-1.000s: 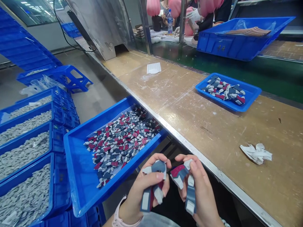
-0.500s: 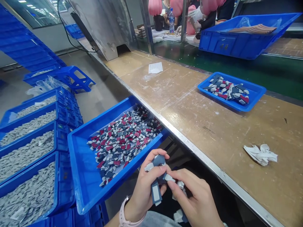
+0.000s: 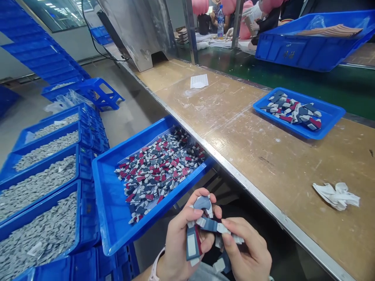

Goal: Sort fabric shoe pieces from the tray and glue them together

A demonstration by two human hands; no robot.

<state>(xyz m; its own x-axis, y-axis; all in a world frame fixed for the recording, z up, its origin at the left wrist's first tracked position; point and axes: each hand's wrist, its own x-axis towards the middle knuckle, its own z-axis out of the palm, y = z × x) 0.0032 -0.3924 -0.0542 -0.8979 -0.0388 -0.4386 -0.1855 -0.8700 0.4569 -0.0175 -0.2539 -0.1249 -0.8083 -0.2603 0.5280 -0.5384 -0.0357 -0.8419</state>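
Several small moulded pieces in dark blue-grey, white and dark red (image 3: 192,244) are held in my left hand (image 3: 180,238), its fingers curled round them. A blue-grey piece with white ends (image 3: 210,224) spans the gap between the two hands. My right hand (image 3: 249,246) pinches its white end (image 3: 223,228) between thumb and forefinger. More white and blue-grey pieces (image 3: 219,265) show beneath and behind the right fingers, partly hidden. Left of the hands, a large blue tray (image 3: 109,218) holds a heap of similar pieces (image 3: 158,168).
A wooden bench (image 3: 234,144) with a metal edge runs diagonally. On it lie a small blue tray (image 3: 331,130) of pieces, a crumpled white cloth (image 3: 336,196) and a paper slip (image 3: 199,81). Blue crates (image 3: 83,210) of grey pieces stand at left. Other people work behind.
The hands have moved slightly apart, and the blue-grey piece between them now shows more fully. The left hand has turned, showing dark red on a held piece. The view has shifted slightly.
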